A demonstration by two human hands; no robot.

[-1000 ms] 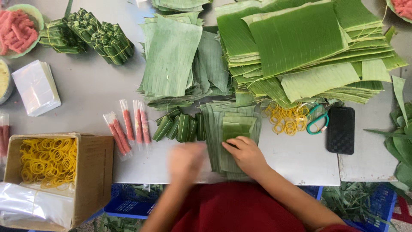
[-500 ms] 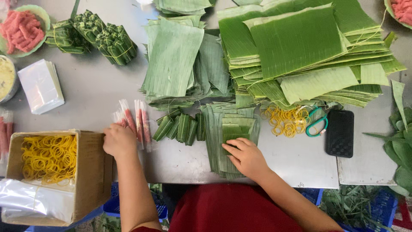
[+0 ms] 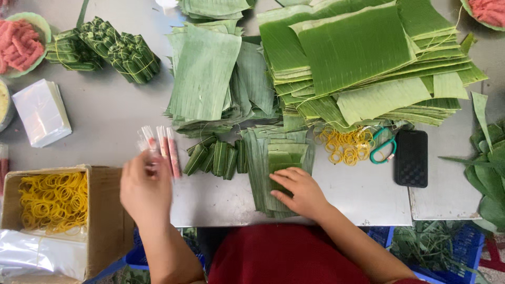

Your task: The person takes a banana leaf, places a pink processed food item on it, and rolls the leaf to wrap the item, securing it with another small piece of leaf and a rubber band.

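Since half a second ago the left hand has lifted off the near edge of the grey table and closed loosely around the row of wrapped pink sausage sticks; it is blurred with motion, and from here I cannot tell how many sticks it actually grips (their tips poke out just beyond the fingers). Right hand has not shifted: it lies flat, fingers spread, pressing a small folded leaf square down on the stack of leaf strips. Left of that stack lie the short rolled leaf pieces, and the sticks sit just left of those. Right of the stack are the loose yellow rubber bands, and beyond them the black phone.
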